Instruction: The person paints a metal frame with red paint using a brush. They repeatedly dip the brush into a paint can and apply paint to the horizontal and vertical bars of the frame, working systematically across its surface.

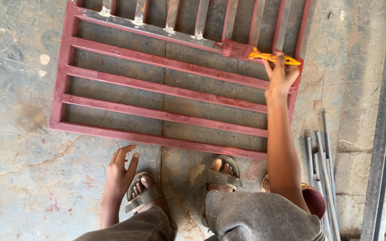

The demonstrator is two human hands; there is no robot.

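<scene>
Bare grey concrete floor [23, 134], cracked and flecked with red paint drips, fills the left side. Left hand [119, 172] hangs low, fingers spread loose, palm toward the floor, gripping nothing, just beside the left foot in a worn grey strap sandal [143, 196]. Rectangular welded metal grille frame [166, 89] lies flat on the floor ahead of the feet; its near horizontal bars and outer border are coated red-brown, the far upright bars at the top are bare grey steel with white patches at the joints. Second foot in a matching sandal [222, 176] sits near the frame's front edge, centre. Grey trouser knees at the bottom. Right hand [280, 76] is stretched out over the frame's right border, fingers pinched on the yellow handle of a flat paintbrush [255, 52]. Its red-loaded bristles point left and touch the bar where painted and bare metal meet, upper right of the grille. Round dark-red paint container [314, 201] sits partly hidden behind the right arm. Bundle of thin bare steel rods [321, 156] lies on the floor beside it, far right.
</scene>
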